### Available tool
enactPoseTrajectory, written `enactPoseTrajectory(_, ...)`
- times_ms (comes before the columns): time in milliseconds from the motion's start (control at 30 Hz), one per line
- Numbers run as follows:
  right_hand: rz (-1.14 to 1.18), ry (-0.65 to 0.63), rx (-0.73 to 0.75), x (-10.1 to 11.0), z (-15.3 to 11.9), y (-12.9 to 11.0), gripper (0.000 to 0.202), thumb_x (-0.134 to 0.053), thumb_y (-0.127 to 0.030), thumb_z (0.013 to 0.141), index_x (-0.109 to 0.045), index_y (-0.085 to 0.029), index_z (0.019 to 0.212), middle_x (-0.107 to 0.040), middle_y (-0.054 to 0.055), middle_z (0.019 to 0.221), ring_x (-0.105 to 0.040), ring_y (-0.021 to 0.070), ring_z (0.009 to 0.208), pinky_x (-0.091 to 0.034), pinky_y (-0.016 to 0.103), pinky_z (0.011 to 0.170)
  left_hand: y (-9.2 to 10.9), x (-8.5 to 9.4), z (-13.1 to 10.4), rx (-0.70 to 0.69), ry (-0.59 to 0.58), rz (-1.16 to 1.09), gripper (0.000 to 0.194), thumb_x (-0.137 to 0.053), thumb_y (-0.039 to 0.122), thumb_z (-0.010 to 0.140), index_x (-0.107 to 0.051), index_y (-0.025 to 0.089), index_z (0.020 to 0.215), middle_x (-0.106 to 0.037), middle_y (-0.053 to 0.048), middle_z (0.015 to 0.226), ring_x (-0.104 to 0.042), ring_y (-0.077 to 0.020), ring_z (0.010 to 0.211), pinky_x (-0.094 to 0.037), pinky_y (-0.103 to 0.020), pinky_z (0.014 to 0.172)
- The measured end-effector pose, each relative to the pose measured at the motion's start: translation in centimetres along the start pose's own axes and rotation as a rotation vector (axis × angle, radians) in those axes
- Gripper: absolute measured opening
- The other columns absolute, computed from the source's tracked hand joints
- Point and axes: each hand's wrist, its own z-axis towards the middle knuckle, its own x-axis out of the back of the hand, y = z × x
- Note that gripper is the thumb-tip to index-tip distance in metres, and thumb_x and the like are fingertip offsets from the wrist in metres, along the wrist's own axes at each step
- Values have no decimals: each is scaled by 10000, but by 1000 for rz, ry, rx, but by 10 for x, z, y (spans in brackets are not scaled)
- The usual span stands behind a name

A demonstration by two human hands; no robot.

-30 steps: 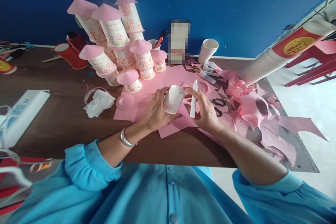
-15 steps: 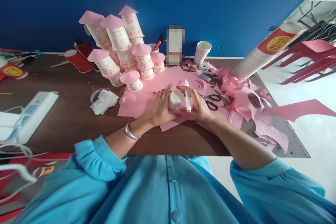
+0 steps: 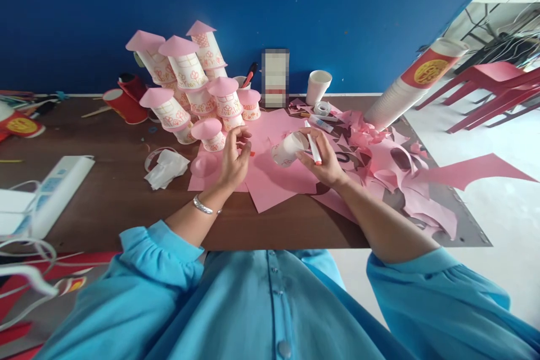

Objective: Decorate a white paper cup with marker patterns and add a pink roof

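Note:
My right hand [image 3: 324,156] grips a white paper cup [image 3: 282,153] by its rim, the cup tilted on its side with faint red drawing on it. A white marker [image 3: 313,149] with a red end is held in the same hand. My left hand [image 3: 236,158] is apart from the cup, its fingers loosely curled and nothing seen between them. A small red tip [image 3: 252,153] shows beside its thumb; what it belongs to is hidden. Pink paper sheets [image 3: 270,194] lie beneath. Paper-cup towers [image 3: 196,76] with pink cone roofs and red drawings stand behind my left hand.
Pink scraps [image 3: 383,163] cover the right side, with scissors [image 3: 343,156] partly hidden there. A tall stack of cups [image 3: 390,98] leans at the right. A lone cup [image 3: 318,87] and a tape roll [image 3: 323,108] are at the back. A power strip [image 3: 63,191] lies left.
My left hand has let go of the cup and moved left. My right hand has shifted slightly right and tilted the cup so its drawn side shows.

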Motion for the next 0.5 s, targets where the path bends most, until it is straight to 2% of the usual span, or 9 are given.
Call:
enactPoseTrajectory(133, -21, -26, 13, 5, 0, 4, 530, -688, -473, 982, -516, -295, 1451, -681, 124, 1378, -684, 297, 1231, -583, 510, 1052, -8, 2, 1, -43, -64, 204, 337, -575, 221, 957, -582, 235, 1294, -680, -96, 1248, -649, -237, 1114, -606, -446, 982)
enactPoseTrajectory(300, -38, -49, 31, 8, 1, 5, 556, -690, -403, 959, -507, -267, 1466, -685, 139, 1392, -706, 301, 1186, -607, 485, 994, -7, 6, -2, -155, -173, 456, 355, -602, 173, 931, -629, 212, 1283, -684, -143, 1298, -625, -322, 1222, -516, -565, 1123)
enactPoseTrajectory(400, -66, -77, 34, 6, 2, 4, 552, -714, -386, 950, -524, -254, 1451, -692, 151, 1414, -722, 305, 1198, -620, 475, 995, -3, 10, -2, -149, -250, 550, 412, -674, 188, 880, -654, 208, 1291, -695, -148, 1281, -630, -359, 1208, -501, -598, 1132)
enactPoseTrajectory(500, -83, -112, 54, 3, 3, 4, 532, -722, -370, 957, -533, -262, 1442, -713, 136, 1390, -744, 295, 1191, -634, 472, 1009, 0, 15, 0, -134, -302, 613, 420, -692, 203, 862, -682, 223, 1282, -719, -131, 1222, -639, -374, 1195, -531, -578, 1098)
